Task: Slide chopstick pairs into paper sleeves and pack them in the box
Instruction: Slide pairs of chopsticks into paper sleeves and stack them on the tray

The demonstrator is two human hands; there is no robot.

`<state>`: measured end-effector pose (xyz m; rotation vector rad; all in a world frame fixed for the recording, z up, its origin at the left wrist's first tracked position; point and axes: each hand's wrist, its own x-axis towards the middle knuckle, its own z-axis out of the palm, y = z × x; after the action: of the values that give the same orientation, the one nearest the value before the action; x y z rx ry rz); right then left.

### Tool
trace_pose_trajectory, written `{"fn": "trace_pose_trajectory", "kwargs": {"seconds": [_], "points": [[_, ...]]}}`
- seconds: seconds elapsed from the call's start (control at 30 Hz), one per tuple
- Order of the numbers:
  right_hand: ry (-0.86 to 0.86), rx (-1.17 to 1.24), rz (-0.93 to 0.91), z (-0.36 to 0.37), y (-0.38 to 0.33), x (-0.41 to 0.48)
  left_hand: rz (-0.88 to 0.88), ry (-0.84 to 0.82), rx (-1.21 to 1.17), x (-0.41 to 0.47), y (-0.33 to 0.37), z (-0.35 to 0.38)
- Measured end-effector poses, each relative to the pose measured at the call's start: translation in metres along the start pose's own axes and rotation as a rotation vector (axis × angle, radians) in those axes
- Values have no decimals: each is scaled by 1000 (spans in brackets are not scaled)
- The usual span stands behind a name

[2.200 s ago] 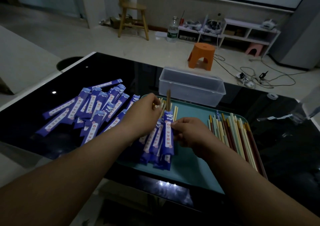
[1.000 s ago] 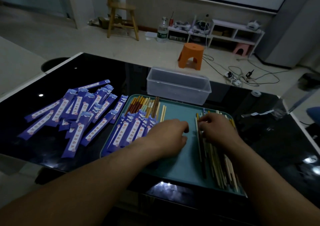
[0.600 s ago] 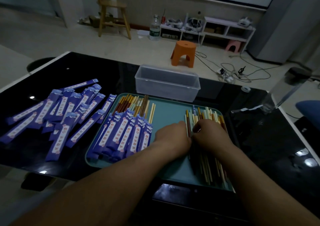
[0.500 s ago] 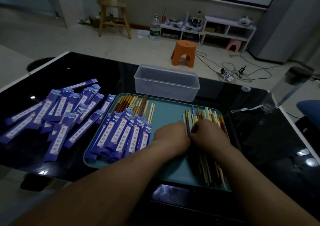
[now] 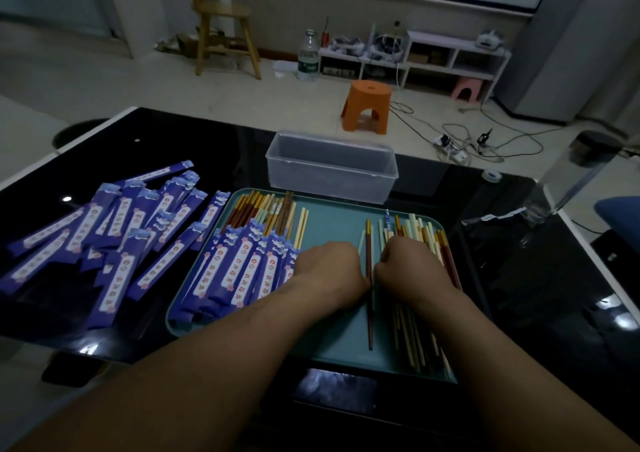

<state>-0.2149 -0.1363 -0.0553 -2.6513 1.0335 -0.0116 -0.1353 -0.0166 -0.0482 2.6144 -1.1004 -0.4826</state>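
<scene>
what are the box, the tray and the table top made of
The box looks like clear, slightly frosted plastic: you can see through its walls. The tray seems to be matte teal plastic, with a moulded raised rim and rounded corners. The table top is glossy black, probably glass or lacquer: it mirrors lights sharply.

Dim room, pale floor (image 5: pixel 104 80), wooden chair (image 5: pixel 225 18) set by far wall (image 5: pixel 346 4), orange stool (image 5: pixel 367 105) on floor, low white shelf unit (image 5: pixel 450 54) against wall, water bottle (image 5: pixel 308 56) beside it, cables (image 5: pixel 491 136) tangled at right, black glossy table (image 5: pixel 166 139)
</scene>
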Motion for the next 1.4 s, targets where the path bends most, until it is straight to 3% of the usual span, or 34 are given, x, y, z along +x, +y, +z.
{"fn": "trace_pose_trajectory", "kwargs": {"seconds": [0.43, 0.57, 0.77, 0.9, 1.1, 1.3, 1.4], "points": [[-82, -102, 42, -8, -24, -6, -31, -37, -67, 3, -12, -1], [-121, -38, 72, -11, -23, -6, -13, -39, -86, 4, -14, -1], [-113, 353, 126, -21, -16, -1, -17, -39, -348, 12, -16, -4], [-224, 669, 141, -18, -12, -4, 2, -27, -525, 11, -15, -4], [-339, 1019, 199, -12, -9, -2, 82, 15, -594, 7, -18, -5], [-232, 982, 48, -15, -6, -2, 196, -17, -609, 5, -28, -8], [-51, 881, -26, -19, -11, -2, 238, -52, -567, 4, -38, -9]]}}
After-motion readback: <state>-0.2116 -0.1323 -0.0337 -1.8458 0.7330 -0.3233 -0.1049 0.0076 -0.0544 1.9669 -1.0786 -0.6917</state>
